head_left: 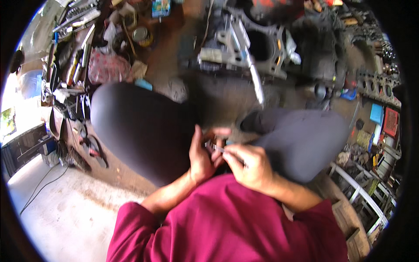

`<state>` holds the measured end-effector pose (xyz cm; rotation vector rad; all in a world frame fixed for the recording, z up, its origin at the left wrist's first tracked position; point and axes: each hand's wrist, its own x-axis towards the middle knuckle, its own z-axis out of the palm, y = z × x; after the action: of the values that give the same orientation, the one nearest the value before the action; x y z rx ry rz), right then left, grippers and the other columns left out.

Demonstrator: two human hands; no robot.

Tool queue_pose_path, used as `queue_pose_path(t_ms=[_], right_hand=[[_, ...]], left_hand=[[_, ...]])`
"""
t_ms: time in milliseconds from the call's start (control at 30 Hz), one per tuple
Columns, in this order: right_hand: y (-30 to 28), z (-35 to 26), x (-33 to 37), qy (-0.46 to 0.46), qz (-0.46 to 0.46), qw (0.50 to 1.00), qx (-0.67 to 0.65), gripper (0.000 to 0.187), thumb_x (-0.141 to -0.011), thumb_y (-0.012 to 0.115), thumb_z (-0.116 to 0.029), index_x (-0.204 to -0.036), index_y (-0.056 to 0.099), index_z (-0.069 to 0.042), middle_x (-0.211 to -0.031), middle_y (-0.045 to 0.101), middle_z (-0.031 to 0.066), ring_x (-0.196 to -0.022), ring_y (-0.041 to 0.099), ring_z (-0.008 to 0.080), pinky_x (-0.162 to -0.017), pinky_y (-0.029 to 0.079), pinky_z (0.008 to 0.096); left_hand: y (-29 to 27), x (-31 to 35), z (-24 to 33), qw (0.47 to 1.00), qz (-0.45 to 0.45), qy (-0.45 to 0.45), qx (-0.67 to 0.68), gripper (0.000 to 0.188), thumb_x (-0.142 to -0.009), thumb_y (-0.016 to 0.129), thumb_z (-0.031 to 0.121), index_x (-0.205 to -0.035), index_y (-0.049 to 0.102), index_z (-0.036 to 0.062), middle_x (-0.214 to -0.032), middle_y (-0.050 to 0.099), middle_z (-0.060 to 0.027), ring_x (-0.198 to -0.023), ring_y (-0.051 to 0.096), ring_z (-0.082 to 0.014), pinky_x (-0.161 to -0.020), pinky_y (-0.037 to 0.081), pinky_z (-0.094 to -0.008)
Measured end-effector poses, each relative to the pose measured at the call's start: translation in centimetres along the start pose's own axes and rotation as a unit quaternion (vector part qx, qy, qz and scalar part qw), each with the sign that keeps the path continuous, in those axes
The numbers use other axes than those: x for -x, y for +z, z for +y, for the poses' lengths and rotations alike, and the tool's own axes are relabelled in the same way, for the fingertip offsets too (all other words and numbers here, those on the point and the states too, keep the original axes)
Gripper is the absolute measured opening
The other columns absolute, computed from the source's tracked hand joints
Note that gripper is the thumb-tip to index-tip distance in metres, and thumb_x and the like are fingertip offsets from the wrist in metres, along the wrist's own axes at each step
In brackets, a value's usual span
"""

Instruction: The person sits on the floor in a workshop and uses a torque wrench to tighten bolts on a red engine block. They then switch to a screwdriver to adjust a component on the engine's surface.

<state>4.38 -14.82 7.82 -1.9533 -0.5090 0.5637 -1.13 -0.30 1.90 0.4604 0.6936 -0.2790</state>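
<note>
My two hands meet above my lap, between my dark-clad knees. My left hand has its thumb raised and its fingers curled around something small that I cannot make out. Thumb and fingertips of my right hand pinch a small, thin metal piece, whose far end reaches into the left palm. The fingers cover much of it, and blur hides its exact kind.
Ahead on the brown floor lies a grey engine block with a long silvery tool across it. A pink patterned plastic bag and a round can are at the left. A white metal frame stands right.
</note>
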Motion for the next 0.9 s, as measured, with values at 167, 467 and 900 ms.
queue_pose_path(t_ms=[167,467,900], right_hand=[[-0.3,-0.5,0.4,0.088,-0.020,0.995,-0.053,0.013,-0.093,0.066,-0.011,-0.098,0.067,0.002,-0.072,0.068,0.0146,-0.059,0.068,0.0246,-0.052,0.050,0.0341],[0.0,-0.3,1.0,0.060,-0.011,0.996,-0.061,0.012,-0.092,0.069,-0.008,-0.099,0.066,0.002,-0.067,0.066,0.0110,-0.056,0.067,0.0169,-0.050,0.049,0.0304],[0.4,-0.1,0.9,0.057,0.000,0.994,-0.092,0.012,-0.093,0.068,-0.007,-0.100,0.066,0.003,-0.070,0.067,0.0112,-0.058,0.066,0.0155,-0.051,0.049,0.0299]], left_hand=[[0.4,-0.6,-0.9,0.980,-0.037,0.172,-0.092,0.051,-0.104,0.041,0.053,-0.076,0.044,0.0097,-0.052,0.038,-0.0012,-0.041,0.031,-0.0100,-0.037,0.025,-0.0271],[-0.3,-0.3,-1.5,0.969,-0.019,0.209,-0.131,0.030,-0.105,0.054,0.022,-0.081,0.044,0.0085,-0.058,0.047,-0.0004,-0.046,0.038,-0.0059,-0.041,0.030,-0.0237],[0.0,-0.1,-0.9,0.977,-0.018,0.190,-0.093,0.031,-0.105,0.054,0.022,-0.079,0.044,0.0086,-0.058,0.047,-0.0013,-0.046,0.039,-0.0059,-0.041,0.031,-0.0232]])
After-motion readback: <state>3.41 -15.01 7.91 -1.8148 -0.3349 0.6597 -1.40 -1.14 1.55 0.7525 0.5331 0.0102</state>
